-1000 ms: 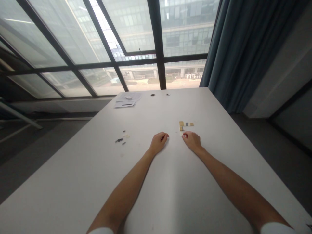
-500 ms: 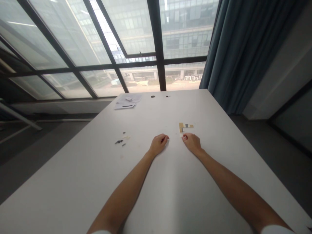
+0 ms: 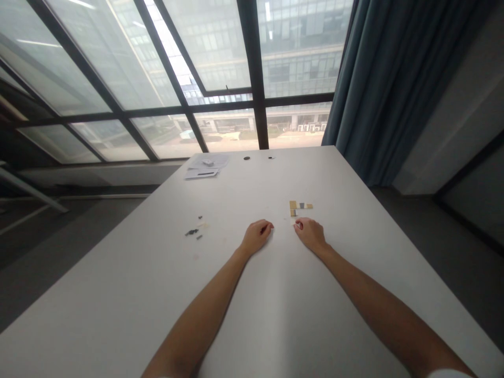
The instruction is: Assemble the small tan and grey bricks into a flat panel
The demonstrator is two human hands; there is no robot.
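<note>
My right hand is closed in a pinch at the near end of a small arrangement of flat pieces. Yellow pieces and a grey piece make up an angled shape there. Just at the right fingertips lies a small pale piece; whether they grip it or only touch it is unclear. To the left, my left hand rests on the table with its fingers curled in. Anything between those fingers is too small or hidden to make out.
Loose dark pieces and pale pieces lie on the white table at left. Papers rest at the far left corner. Near the far edge is a round dark disc. A blue curtain hangs beyond the right corner.
The whole scene sits slightly lower in view, as if the camera tilted a little. Both hands keep nearly the same place and pose.
</note>
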